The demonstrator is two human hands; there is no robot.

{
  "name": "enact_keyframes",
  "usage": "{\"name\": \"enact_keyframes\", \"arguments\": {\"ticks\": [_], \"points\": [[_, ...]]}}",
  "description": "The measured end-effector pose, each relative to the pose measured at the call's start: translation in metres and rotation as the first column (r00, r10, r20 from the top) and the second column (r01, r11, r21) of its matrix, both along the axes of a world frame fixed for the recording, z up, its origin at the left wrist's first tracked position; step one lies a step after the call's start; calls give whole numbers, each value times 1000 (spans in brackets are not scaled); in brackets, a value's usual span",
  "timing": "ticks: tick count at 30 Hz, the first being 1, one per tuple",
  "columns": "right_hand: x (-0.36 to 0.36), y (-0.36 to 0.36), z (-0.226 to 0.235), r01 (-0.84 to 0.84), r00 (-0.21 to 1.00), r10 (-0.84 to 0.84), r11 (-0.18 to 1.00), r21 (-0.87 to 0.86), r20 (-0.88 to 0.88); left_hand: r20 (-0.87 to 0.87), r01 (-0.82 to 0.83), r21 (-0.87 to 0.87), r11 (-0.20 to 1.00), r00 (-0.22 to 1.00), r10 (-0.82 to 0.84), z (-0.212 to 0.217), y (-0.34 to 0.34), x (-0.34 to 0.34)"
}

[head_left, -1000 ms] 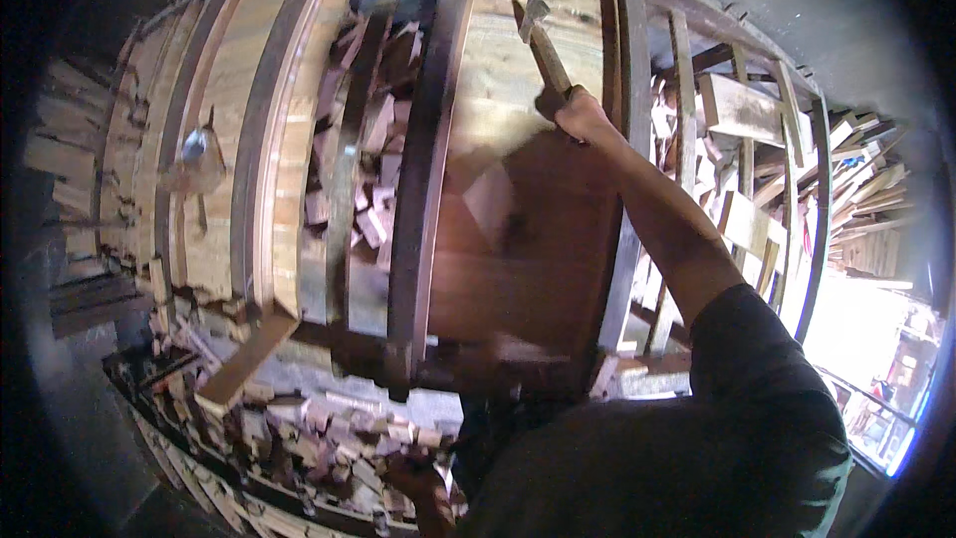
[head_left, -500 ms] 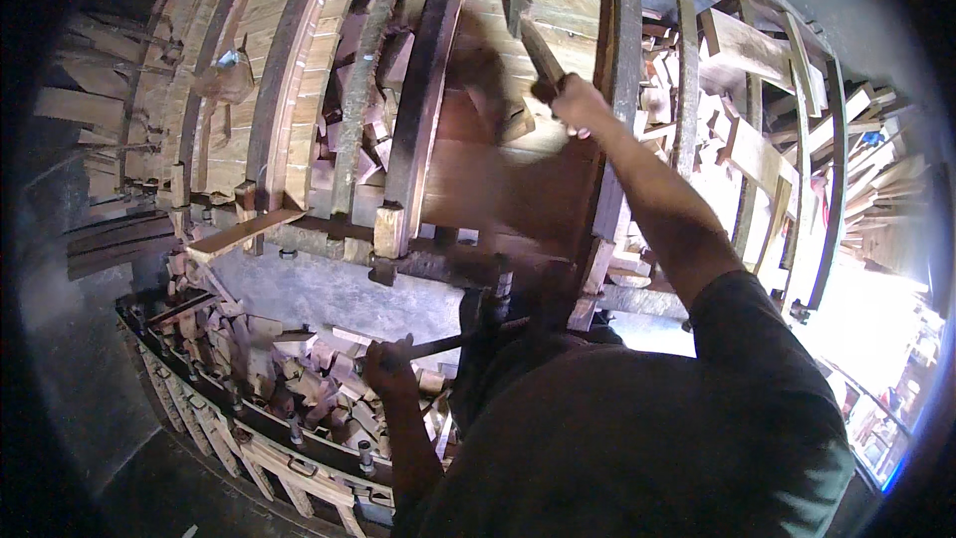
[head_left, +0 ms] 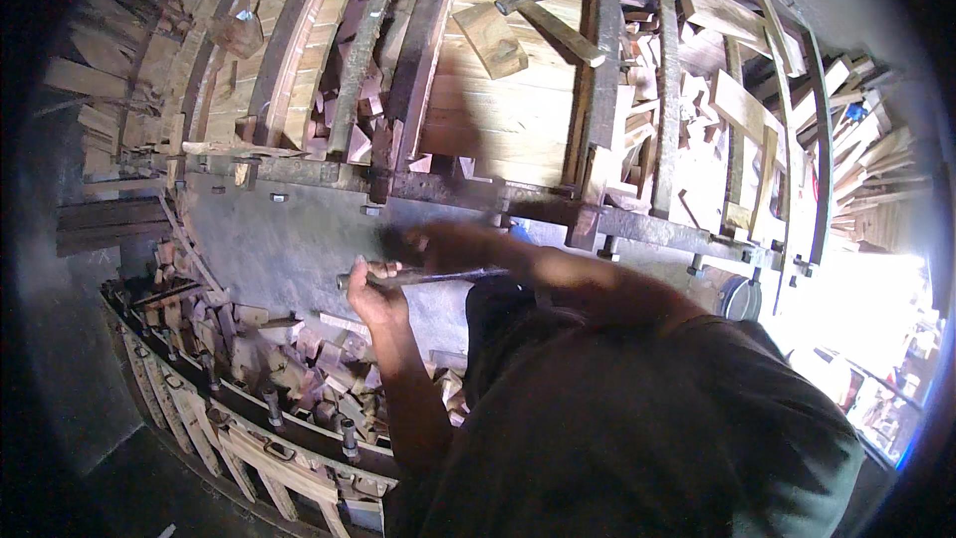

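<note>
Near the frame's centre, a metal rod (head_left: 436, 278) is being gripped by the left hand's (head_left: 378, 301) curled fingers. Just above it, the right hand (head_left: 430, 243) is blurring, its finger state impossible to tell. At upper centre, a hammer (head_left: 560, 32) is being supported by boards (head_left: 543, 130).

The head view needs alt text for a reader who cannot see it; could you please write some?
A person's left hand grips a dark bar, with the blurred right hand just above it in the picture. Beyond, a hammer and a wooden block lie on pale planks, while wood offcuts are heaped at lower left.
</note>
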State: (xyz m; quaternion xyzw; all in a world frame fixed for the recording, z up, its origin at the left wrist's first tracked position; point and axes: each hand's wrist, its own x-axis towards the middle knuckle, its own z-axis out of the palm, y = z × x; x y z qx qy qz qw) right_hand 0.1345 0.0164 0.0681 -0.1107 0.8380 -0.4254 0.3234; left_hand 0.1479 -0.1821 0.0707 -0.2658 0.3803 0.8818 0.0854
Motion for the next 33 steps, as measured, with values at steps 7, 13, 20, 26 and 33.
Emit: {"name": "enact_keyframes", "arguments": {"ticks": [7, 13, 20, 26, 33], "points": [[30, -56, -17, 72, 997, -72, 997, -16, -2, -23, 58, -38, 998, 998, -58, 31, 22, -3], [99, -20, 11, 241, 947, -281, 941, -235, -154, -136, 48, -369, 928, 985, -105, 81, 85, 73], [144, 27, 26, 296, 917, -371, 879, -373, -148, -291, 38, -587, 808, 922, -254, 83, 134, 126], [133, 25, 11, 241, 948, -301, 894, -377, -107, -303, 256, -701, 666, 738, -603, 94, 106, 116], [136, 38, -15, 186, 798, -524, 684, -706, -298, -203, 303, -947, 108, -302, -932, 87, 78, 32]]}}
